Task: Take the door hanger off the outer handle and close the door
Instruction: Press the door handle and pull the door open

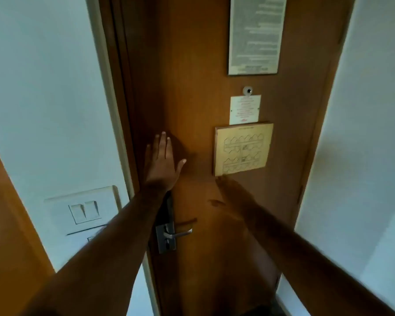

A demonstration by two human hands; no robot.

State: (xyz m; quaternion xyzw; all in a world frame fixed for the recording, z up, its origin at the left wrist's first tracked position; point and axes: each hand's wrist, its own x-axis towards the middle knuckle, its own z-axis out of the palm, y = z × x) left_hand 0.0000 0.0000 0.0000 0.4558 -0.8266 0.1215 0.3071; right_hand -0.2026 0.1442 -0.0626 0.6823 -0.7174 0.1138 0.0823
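Door looks nearly shut in its frame; hanger not visible. Left hand lies flat, fingers spread, empty, above the inner handle; right hand is blurred, grip unclear. Press steadily near the handle until it latches.

The door is seen in a warm orange-brown wood tone, darker along its left edge. The walls are rendered in pale bluish white, as is the switch plate. The handle and its lock plate are finished in dull silver grey. A yellowish plan card is marked with dark line drawings. A white notice is printed in red, and a larger grey-white notice is covered in blurred dark text.
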